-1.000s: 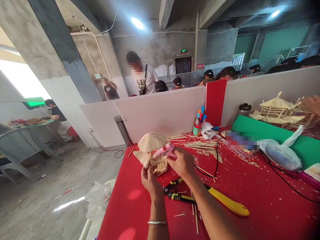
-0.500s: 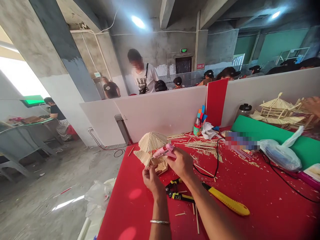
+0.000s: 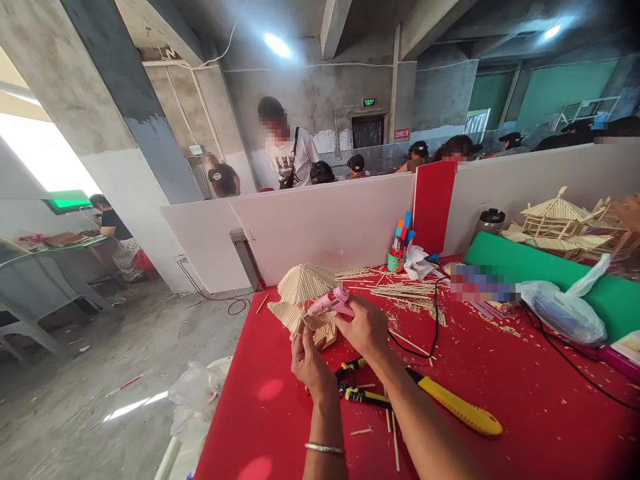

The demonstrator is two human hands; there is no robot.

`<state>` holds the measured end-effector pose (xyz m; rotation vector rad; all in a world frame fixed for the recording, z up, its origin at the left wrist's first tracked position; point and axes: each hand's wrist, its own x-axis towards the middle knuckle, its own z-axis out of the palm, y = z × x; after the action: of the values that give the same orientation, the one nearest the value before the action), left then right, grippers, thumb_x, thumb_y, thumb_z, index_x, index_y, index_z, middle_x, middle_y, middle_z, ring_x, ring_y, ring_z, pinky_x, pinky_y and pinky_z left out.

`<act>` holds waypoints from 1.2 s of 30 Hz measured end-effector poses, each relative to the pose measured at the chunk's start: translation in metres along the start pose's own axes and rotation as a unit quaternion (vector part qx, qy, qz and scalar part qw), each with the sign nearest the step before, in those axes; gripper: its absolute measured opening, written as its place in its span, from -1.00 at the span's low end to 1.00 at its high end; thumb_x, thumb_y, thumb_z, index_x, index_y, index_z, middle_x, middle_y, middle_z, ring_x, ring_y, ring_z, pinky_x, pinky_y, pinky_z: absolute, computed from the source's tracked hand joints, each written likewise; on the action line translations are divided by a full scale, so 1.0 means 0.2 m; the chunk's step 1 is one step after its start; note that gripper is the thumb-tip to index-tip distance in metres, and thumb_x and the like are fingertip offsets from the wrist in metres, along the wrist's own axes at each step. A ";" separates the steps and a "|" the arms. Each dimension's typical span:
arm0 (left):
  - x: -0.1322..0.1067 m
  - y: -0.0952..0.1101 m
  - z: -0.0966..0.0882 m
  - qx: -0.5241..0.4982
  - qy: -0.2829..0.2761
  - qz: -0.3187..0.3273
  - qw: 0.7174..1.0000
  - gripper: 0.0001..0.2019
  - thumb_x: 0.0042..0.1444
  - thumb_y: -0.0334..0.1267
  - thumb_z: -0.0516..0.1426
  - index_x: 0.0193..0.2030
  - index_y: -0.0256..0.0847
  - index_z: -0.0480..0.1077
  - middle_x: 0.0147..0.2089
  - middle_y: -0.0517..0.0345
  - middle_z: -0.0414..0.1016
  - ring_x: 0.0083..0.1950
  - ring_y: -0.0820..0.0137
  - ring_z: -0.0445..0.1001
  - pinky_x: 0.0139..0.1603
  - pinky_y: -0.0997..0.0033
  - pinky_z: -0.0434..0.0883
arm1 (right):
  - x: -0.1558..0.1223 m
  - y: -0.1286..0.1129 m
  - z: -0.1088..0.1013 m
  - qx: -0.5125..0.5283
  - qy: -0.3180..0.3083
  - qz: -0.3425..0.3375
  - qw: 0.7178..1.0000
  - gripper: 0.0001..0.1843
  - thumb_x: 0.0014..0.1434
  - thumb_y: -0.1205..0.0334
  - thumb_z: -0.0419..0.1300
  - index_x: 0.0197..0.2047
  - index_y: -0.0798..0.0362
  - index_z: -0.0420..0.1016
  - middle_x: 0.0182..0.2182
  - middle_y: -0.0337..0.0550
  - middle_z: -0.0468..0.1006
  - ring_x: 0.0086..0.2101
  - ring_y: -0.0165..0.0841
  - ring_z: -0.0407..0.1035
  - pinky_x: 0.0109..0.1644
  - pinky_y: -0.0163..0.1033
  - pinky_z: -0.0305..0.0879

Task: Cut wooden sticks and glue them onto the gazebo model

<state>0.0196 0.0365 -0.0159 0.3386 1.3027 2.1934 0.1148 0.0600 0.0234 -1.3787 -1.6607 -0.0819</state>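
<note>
A small pavilion model (image 3: pixel 306 283) built of thin wooden sticks, with a two-tiered roof, stands near the left edge of the red table. My left hand (image 3: pixel 311 360) is closed in a pinch at the front edge of its lower roof; whether a loose stick is also between the fingertips is hidden. In my right hand (image 3: pixel 367 325) is a pink hot glue gun (image 3: pixel 330 302), its nozzle pointing left at the model, just under the upper roof. Below my hands lie yellow-and-black pliers (image 3: pixel 367 398), partly covered by my right forearm.
A yellow utility knife (image 3: pixel 457 405) lies right of my forearm. Loose sticks (image 3: pixel 405 289) and scraps are spread behind. A black cable (image 3: pixel 436 313) crosses the red table (image 3: pixel 540 413). At right are a plastic bag (image 3: pixel 565 310), a green board (image 3: pixel 530 267) and another stick building (image 3: pixel 557 220). White partitions (image 3: pixel 330 227) stand behind.
My left hand has shifted slightly right along the model's lower roof edge. The glue gun has hardly moved and stays pointed at the model.
</note>
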 end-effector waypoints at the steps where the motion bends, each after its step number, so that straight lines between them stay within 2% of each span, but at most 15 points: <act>1: 0.00 0.00 0.00 0.001 0.002 0.002 1.000 -0.68 -0.05 -0.09 0.28 -0.21 -0.26 0.57 -0.17 0.05 0.52 -0.12 0.24 0.51 -0.37 0.37 0.53 | 0.00 0.00 0.00 -0.003 0.001 0.001 1.000 -0.87 0.03 0.32 0.23 -0.29 -0.01 0.53 -0.40 -0.22 0.59 -0.37 -0.31 0.45 -0.32 -0.31 0.16; 7: 0.00 0.01 0.00 0.006 0.011 -0.002 1.000 -0.68 -0.06 -0.05 0.31 -0.25 -0.26 0.59 -0.19 0.03 0.52 -0.08 0.22 0.51 -0.32 0.35 0.55 | 0.00 -0.01 -0.01 0.003 -0.009 -0.007 1.000 -0.80 0.01 0.34 0.24 -0.25 -0.02 0.57 -0.40 -0.23 0.58 -0.39 -0.32 0.44 -0.34 -0.31 0.14; 11: 0.01 0.01 0.00 -0.015 0.012 -0.012 1.000 -0.71 -0.10 -0.12 0.32 -0.26 -0.26 0.59 -0.16 0.03 0.51 -0.10 0.25 0.50 -0.35 0.37 0.55 | 0.01 -0.01 0.00 0.009 -0.010 -0.008 1.000 -0.77 0.02 0.34 0.24 -0.21 -0.02 0.59 -0.40 -0.23 0.58 -0.38 -0.31 0.45 -0.33 -0.31 0.15; 18: 0.02 0.00 -0.01 -0.007 0.012 -0.014 1.000 -0.75 -0.09 -0.15 0.31 -0.28 -0.23 0.58 -0.16 0.07 0.53 -0.10 0.26 0.51 -0.27 0.31 0.57 | 0.01 0.00 0.00 -0.001 -0.015 -0.011 1.000 -0.73 0.04 0.34 0.23 -0.16 -0.03 0.59 -0.40 -0.22 0.58 -0.36 -0.32 0.44 -0.32 -0.31 0.16; 24: 0.00 0.02 0.00 -0.003 0.014 -0.018 1.000 -0.78 -0.11 -0.16 0.29 -0.33 -0.24 0.57 -0.19 0.05 0.51 -0.06 0.21 0.50 -0.25 0.27 0.56 | 0.01 -0.01 -0.01 -0.002 -0.007 -0.012 1.000 -0.71 -0.01 0.37 0.23 -0.18 -0.03 0.60 -0.40 -0.21 0.58 -0.37 -0.31 0.43 -0.32 -0.30 0.15; 30: -0.02 0.07 0.01 -0.019 0.024 -0.031 0.999 -0.83 -0.09 -0.21 0.22 -0.39 -0.26 0.55 -0.23 0.06 0.50 -0.17 0.27 0.50 -0.34 0.33 0.54 | 0.02 -0.01 -0.02 0.002 -0.006 -0.013 1.000 -0.72 -0.01 0.36 0.23 -0.19 -0.02 0.60 -0.39 -0.20 0.58 -0.37 -0.30 0.43 -0.33 -0.30 0.14; 36: -0.02 0.07 0.02 -0.018 0.023 -0.026 0.999 -0.88 -0.12 -0.26 0.21 -0.45 -0.26 0.52 -0.20 0.08 0.48 -0.15 0.27 0.50 -0.33 0.34 0.54 | 0.02 -0.01 -0.01 0.002 -0.002 -0.016 1.000 -0.77 0.00 0.36 0.23 -0.24 -0.02 0.60 -0.40 -0.21 0.58 -0.38 -0.31 0.43 -0.32 -0.31 0.14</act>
<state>0.0191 0.0319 -0.0024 0.2396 1.2806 2.1904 0.1147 0.0601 0.0278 -1.3513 -1.6851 -0.0940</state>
